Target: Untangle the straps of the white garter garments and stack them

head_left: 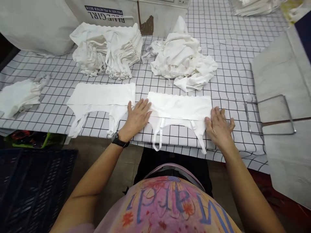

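A white strapped undergarment, like a camisole (179, 106), lies flat in front of me with its scalloped edge away from me and its straps toward me. My left hand (139, 117) rests with spread fingers at its left edge, and my right hand (220, 127) lies flat at its right edge. Just left of it is a second white camisole (102, 94), laid out the same way, its right side close to my left hand. Behind these sit a neat stack of folded white camisoles (116, 42) and a crumpled heap of white garments (179, 58).
A checked cloth (230, 68) covers the table. A printed carton (160, 16) stands at the back, a white bag (41, 26) back left. More white garments (19, 95) lie at far left. A grey box with a wire handle (279, 129) stands right. Below left is a dark crate (36, 191).
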Tool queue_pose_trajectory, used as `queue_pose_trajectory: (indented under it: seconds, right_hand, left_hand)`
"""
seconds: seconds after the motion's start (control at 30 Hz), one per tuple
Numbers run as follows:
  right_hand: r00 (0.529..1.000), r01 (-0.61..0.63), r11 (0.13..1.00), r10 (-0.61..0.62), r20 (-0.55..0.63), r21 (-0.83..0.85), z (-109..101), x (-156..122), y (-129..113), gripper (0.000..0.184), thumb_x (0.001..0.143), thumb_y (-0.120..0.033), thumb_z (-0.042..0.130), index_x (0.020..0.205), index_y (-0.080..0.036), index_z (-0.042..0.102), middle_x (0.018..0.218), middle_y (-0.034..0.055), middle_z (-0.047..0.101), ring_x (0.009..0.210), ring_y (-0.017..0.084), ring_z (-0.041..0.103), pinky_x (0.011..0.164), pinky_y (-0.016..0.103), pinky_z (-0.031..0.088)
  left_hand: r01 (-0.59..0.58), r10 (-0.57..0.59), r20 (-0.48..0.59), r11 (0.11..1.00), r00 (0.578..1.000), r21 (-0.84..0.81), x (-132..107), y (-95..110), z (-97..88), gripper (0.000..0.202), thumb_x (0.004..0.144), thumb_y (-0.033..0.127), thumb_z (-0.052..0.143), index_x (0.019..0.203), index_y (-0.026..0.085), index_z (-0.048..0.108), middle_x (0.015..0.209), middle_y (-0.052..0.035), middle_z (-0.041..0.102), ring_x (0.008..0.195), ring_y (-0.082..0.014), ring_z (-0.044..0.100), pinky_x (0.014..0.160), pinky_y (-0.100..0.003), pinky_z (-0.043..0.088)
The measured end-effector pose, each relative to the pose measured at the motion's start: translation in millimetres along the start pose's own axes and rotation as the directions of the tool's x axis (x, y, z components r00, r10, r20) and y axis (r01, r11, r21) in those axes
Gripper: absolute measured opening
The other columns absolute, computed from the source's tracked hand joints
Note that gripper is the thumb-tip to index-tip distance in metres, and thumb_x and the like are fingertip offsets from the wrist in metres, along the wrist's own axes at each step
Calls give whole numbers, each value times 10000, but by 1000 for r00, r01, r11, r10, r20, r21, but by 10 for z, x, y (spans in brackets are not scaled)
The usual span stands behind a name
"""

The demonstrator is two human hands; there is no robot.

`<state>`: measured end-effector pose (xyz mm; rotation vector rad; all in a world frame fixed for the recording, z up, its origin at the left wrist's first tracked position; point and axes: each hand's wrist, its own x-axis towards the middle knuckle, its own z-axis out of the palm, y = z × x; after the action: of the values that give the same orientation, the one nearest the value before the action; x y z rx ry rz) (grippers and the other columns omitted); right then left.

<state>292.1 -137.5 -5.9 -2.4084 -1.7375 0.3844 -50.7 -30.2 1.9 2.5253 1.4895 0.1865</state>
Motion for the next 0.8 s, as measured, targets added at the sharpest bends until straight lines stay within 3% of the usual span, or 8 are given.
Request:
queue_pose_trajectory:
  seconds: [0.1,0.17,0.27,0.37,0.47,0.63,0.73,0.8]
  right_hand:
    - [997,-49,998,51,-58,43,-36,-21,8,689,1090,-540,171,1661,-185,324,1746,156,214,1628,346,136,1250,705,136]
    - [998,38,998,-35,-54,42,-50,28,-8,662,1093,-534,171,1675,-242,292,1767,108,155,1636,323,98,1257,686,146]
    - [988,145,989,-146,43,15,-42,192,-14,660,1085,-549,182,1690,-290,232,1775,58,125,1638,321,70,1252,708,108]
    - [997,62,998,-61,45,-11,-34,333,15,706,1071,-568,201,1696,-242,212,1772,85,124,1635,363,36,1224,761,72]
    - [1000,3,1000,-3,-10,-16,-44,342,28,706,1070,-554,196,1686,-214,251,1777,99,75,1634,370,6,1227,754,87]
    - [990,129,991,-131,42,46,-40,263,-39,674,1077,-546,156,1689,-275,234,1774,48,128,1640,323,46,1245,724,79]
    - [999,9,999,-10,40,34,-52,300,-22,700,1073,-525,178,1689,-198,233,1766,103,156,1636,362,40,1226,760,55]
    - [999,-46,998,47,-11,31,-75,352,28,693,1070,-499,211,1651,-141,334,1757,154,178,1631,388,54,1229,750,98]
  left_hand:
    - [43,-42,-27,999,999,24,38,34,-5,472,1085,353,346,1516,259,513,1673,-78,409,1586,-305,315,1295,-658,146]
    - [-9,9,-20,1000,1000,21,97,54,-6,485,1090,390,334,1537,286,492,1708,-47,346,1611,-284,260,1312,-631,118]
    - [-67,67,72,998,995,8,217,74,-3,529,1097,474,308,1605,345,378,1743,-2,251,1636,-263,179,1316,-640,5]
    - [22,-25,123,999,992,26,316,94,-6,589,1095,528,260,1654,342,265,1751,-12,215,1640,-295,151,1285,-701,-43]
    - [104,-110,89,993,990,63,359,125,-15,621,1093,526,220,1664,282,257,1753,-53,210,1642,-317,125,1279,-718,-22]
    - [40,-48,138,997,989,65,393,173,-8,628,1085,552,198,1663,313,253,1767,2,140,1653,-284,66,1294,-689,-32]
    - [125,-136,116,987,984,103,407,167,5,679,1074,570,185,1670,248,238,1759,-70,177,1642,-332,114,1269,-737,-15]
    - [178,-185,53,977,981,114,414,137,14,678,1074,526,188,1651,183,283,1739,-132,238,1632,-349,149,1274,-725,22]
